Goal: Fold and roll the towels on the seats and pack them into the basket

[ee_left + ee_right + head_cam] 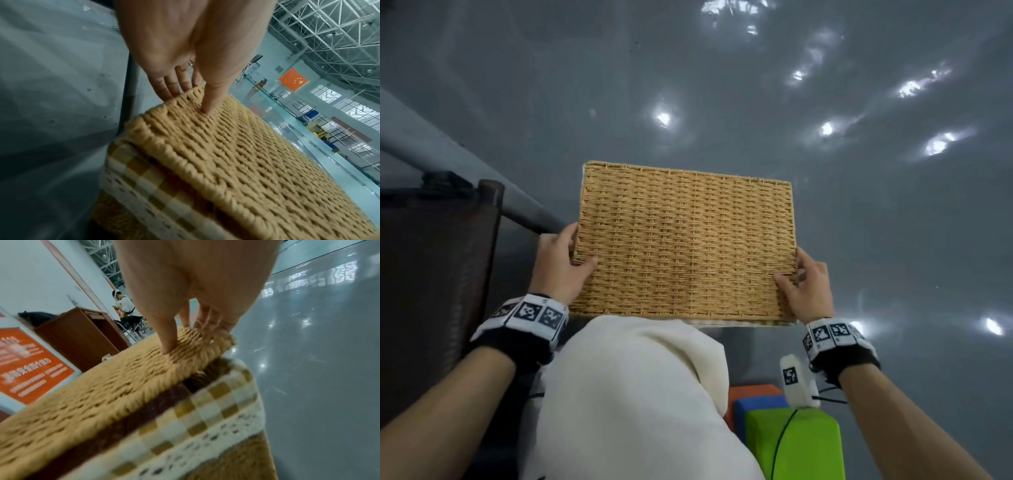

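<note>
A flat woven wicker lid [685, 243] lies across the top of the basket, and I hold it at both short ends. My left hand [566, 260] grips the lid's left edge, thumb on top and fingers curled under the rim. At the right edge, my right hand [803, 282] grips the same way. The wrist views show the left hand [191, 91] and the right hand [185, 334] pinching the lid just above the basket's checked, lace-trimmed liner [144, 183] [216, 402]. The lid hides the basket's inside. I cannot see any towel plainly.
Cream cloth [633, 394] fills the near middle below the basket. To its right stand green [791, 442], blue and orange blocks. On the left are a dark brown seat [431, 274] and a grey rail [448, 164]. Glossy grey floor [859, 205] surrounds the basket.
</note>
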A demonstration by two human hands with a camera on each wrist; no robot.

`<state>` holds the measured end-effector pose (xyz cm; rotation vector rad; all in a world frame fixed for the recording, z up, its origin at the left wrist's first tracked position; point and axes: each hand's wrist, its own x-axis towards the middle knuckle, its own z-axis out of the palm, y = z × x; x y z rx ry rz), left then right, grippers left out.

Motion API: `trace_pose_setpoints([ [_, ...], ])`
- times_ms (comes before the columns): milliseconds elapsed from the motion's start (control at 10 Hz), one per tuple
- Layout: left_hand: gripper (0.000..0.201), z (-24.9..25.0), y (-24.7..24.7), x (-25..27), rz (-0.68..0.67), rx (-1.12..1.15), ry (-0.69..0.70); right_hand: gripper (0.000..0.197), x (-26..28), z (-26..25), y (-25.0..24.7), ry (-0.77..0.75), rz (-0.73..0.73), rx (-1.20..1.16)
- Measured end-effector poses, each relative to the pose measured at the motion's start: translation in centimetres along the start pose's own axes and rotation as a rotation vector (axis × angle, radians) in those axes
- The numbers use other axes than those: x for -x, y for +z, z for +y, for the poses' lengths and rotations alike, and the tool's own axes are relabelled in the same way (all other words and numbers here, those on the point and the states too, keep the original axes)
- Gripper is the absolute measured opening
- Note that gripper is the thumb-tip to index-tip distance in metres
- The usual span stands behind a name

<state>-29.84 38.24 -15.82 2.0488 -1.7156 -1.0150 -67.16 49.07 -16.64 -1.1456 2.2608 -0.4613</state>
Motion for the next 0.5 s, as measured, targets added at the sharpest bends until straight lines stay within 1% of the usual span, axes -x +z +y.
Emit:
trace_pose_setpoints([
  [100, 0.062, -0.5, 0.5, 0.1, 0.07, 0.005, 0.036, 0.064, -0.2, 0.0, 0.9, 0.036, 0.029, -0.02],
  [200, 0.061, 0.1, 0.4, -0.3, 0.023, -0.029, 0.04, 0.059, -0.7, -0.8, 0.6, 0.094, -0.021, 0.055],
  [300, 0.057, 1.3, -1.3, 0.4, -0.066, -0.021, -0.011, 0.052, -0.3, -2.9, -0.8, 0.13, -0.106, 0.279],
  [400, 0.047, 3.2, -6.0, 2.3, -0.107, 0.075, -0.076, 0.047, 0.8, -8.1, -2.7, 0.098, -0.228, 0.425],
  [500, 0.026, 5.1, -12.4, 6.3, 0.005, 0.175, -0.092, 0.035, 3.6, -16.3, -4.7, -0.126, -0.393, 0.375],
])
